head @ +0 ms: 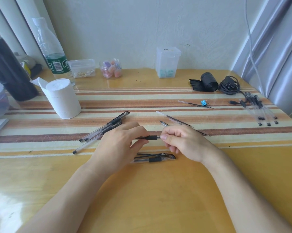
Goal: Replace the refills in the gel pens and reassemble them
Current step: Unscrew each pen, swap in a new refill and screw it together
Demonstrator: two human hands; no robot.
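Two hands (123, 140) (180, 142) on one pen (152, 137), three pens (101, 132) left

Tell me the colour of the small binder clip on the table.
Blue: the binder clip shows best in the head view.

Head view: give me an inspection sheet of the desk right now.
Surface: yellow table with striped mat.
Job's things: pen in work held between both hands; capped pen just below them; pen pile left; loose refills right; pen bundle far right.
Clutter: tissue roll, bottle, blue clip, black bag roll.
Hands: left hand grips barrel; right hand pinches tip end.
Cables: coiled charger cable.
Surroundings: curtains, wall.
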